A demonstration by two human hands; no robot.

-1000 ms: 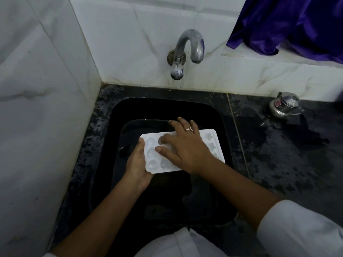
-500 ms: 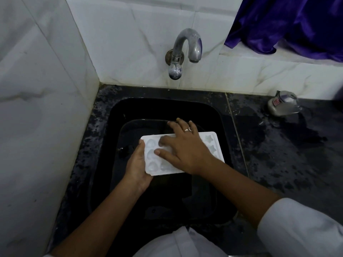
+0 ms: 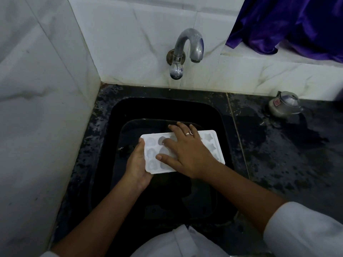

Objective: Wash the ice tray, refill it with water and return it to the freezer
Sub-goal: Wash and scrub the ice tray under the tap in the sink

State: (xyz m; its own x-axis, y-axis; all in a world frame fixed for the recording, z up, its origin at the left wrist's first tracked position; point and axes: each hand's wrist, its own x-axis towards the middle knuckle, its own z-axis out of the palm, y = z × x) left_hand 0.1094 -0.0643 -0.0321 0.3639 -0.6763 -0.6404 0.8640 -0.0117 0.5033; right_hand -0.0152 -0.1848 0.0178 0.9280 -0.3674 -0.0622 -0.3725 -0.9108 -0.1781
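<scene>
Change since a moment ago: the ice tray [image 3: 212,146] is staying in the same spot over the sink [image 3: 167,108], and the left hand [image 3: 137,166] is keeping its hold. The right hand [image 3: 187,151] is shifting only a little, its thumb [image 3: 163,158] sliding slightly toward the tray's near edge.
Ice tray: it is lying roughly level above the dark sink, long side running left to right, cavities facing up.
Left hand: it is gripping the tray's left short end, thumb curling over the top rim and fingers going underneath.
Right hand: it is lying flat on the tray's top with fingers straight and spread, pressing on the cavities and closing round nothing. A ring [image 3: 189,133] is showing on one finger.
Tray contents: star shapes are showing in the uncovered cavities at the right end and rounder shapes at the left. Whether they are holding water cannot be told.
Sink contents: the basin is reading as black all over, and whether water is standing in it cannot be told.
Tap [image 3: 185,47]: it is curving out from the white tiled wall, above the sink's far edge.
Counter [image 3: 278,154]: it is looking dark and wet-streaked. A small metal pot [image 3: 284,106] with a red label is sitting on it, well right of the sink.
Ledge: a purple cloth [image 3: 297,25] is hanging over it at the upper right.
</scene>
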